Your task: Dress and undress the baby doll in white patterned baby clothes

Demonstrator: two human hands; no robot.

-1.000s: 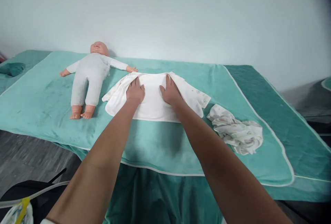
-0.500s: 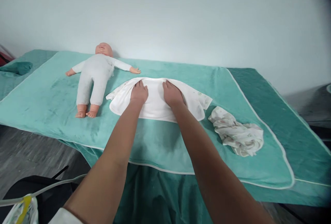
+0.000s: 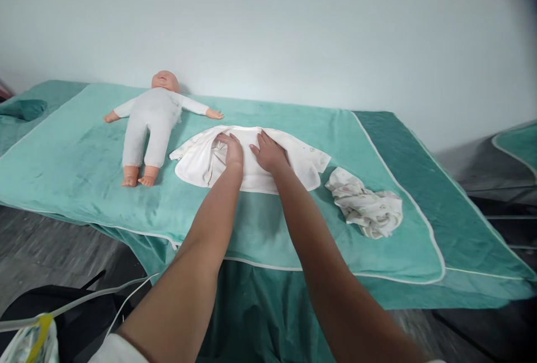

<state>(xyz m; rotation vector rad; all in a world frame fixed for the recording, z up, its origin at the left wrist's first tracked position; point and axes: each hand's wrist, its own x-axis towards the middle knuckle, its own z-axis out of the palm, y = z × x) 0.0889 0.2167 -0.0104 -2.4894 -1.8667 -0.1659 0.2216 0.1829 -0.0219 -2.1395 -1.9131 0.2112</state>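
A white baby shirt (image 3: 308,171) lies spread on the green cover, its front flaps parted and its small-print sleeves out to both sides. My left hand (image 3: 234,150) is open inside the left flap, fingers reaching left toward the fold; the fingertips are partly shaded by the cloth. My right hand (image 3: 269,153) lies open and flat on the shirt's inner side, thumb apart, its outer edge against the right flap. A baby doll (image 3: 156,111) in a white cloth body lies on its back left of the shirt, arms stretched out.
A crumpled white printed cloth (image 3: 369,206) lies right of the shirt. The green padded cover (image 3: 268,229) has a pale piped edge and hangs over the table's front. A white wall (image 3: 268,33) stands behind. A cable (image 3: 96,296) and a black chair (image 3: 71,326) are at lower left.
My left hand has turned and its fingers now point left into the left flap, which is lifted and creased. My right hand has shifted slightly left, its thumb spread. The view has moved a little.
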